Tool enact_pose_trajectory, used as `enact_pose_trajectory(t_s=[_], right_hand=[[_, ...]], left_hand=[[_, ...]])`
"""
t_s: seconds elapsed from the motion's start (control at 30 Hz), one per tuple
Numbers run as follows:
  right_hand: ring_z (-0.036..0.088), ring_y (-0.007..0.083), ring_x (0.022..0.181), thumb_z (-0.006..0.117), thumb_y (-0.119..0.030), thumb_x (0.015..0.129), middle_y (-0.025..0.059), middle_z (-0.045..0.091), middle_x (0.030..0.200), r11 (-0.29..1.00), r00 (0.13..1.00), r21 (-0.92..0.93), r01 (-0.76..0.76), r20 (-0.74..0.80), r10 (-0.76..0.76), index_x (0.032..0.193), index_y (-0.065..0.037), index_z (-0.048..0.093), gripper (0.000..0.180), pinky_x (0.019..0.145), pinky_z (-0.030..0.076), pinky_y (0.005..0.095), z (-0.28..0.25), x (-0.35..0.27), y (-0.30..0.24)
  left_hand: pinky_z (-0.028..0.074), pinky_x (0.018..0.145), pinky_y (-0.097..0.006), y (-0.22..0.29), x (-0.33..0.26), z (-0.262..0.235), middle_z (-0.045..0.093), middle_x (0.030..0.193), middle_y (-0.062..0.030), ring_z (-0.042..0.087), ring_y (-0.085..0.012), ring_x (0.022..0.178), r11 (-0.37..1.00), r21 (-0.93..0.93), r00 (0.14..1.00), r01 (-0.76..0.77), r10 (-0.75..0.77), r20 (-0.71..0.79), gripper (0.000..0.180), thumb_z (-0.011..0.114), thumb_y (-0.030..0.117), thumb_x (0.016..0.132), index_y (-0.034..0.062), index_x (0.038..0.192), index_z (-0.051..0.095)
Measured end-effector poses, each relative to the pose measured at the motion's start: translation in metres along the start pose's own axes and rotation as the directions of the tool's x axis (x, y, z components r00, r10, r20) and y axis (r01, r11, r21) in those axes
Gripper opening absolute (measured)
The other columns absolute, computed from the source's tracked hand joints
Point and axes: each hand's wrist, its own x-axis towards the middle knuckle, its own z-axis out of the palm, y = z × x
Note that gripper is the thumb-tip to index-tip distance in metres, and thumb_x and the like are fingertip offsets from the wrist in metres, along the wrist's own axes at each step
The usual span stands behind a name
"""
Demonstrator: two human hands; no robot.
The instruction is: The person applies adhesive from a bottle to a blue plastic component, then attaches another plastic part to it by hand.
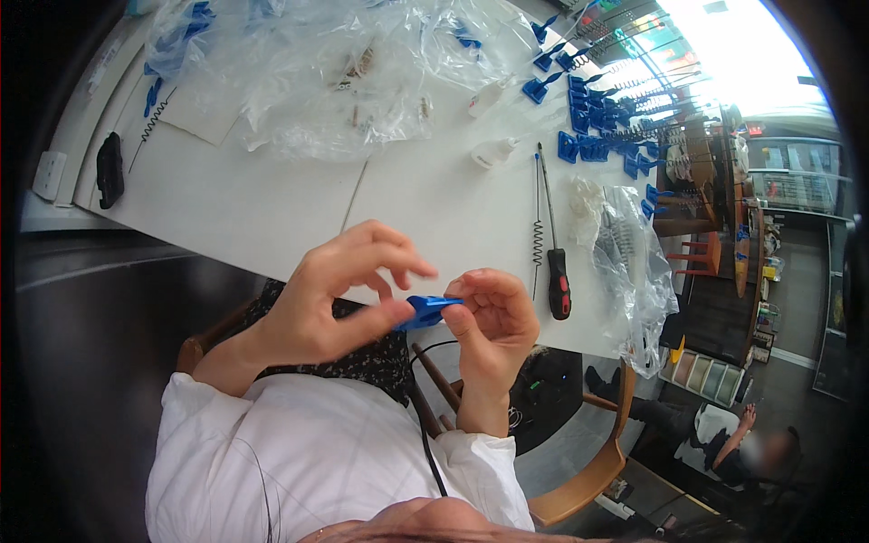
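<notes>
Blue part: a small plastic piece (429,309) is pinched between both hands, above the near table edge.
Left hand (330,303): thumb and middle finger closed on it, other fingers spread.
Right hand (493,319): fingertips clamped on its other end.
Handling: it is best kept steady with light, even pressure.
Surface: white table (272,204), strewn with clear bags (299,86), blue clips (602,127), a screwdriver (554,244), a spring (536,235).
Room: a wooden chair (588,471); another person (733,443) is seated beyond.

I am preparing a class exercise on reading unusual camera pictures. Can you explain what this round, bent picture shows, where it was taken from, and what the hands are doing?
There is no machine here, only a person. A wide-lens camera on the person's head looks down, so straight edges curve. The left hand and right hand together hold a small blue plastic part above the edge of a white table. On the table lie a screwdriver with a red and black handle, a thin wire spring, a small white bottle, clear plastic bags and many more blue parts.
</notes>
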Motion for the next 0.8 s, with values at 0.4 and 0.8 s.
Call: enact_pose_trajectory(t_s=[0.4, 0.8], right_hand=[[0.061, 0.0219, 0.089, 0.073, 0.003, 0.069, 0.0148, 0.059, 0.102, 0.790, 0.937, -0.503, 0.349, 0.193, -0.291, 0.105, 0.002, 0.060, 0.038, 0.072, 0.053, 0.0290, 0.004, 0.009, -0.001], [0.063, 0.0244, 0.093, 0.081, -0.007, 0.056, 0.0130, 0.062, 0.106, 0.591, 0.923, -0.708, 0.386, 0.302, -0.240, 0.107, -0.002, 0.064, 0.054, 0.074, 0.055, 0.0303, 0.024, 0.007, -0.021]], left_hand=[[0.047, 0.087, -0.026, -0.030, -0.010, 0.001, 0.056, 0.118, -0.0132, 0.057, -0.0177, 0.104, 0.843, -0.505, 0.980, 0.186, -0.121, 0.159, 0.044, 0.058, 0.010, 0.088, -0.0054, 0.127, 0.045], [0.046, 0.091, -0.029, -0.035, -0.020, 0.001, 0.058, 0.114, -0.0138, 0.056, -0.0181, 0.105, 0.841, -0.509, 0.982, 0.185, -0.176, 0.066, 0.044, 0.062, 0.008, 0.085, -0.0059, 0.124, 0.048]])
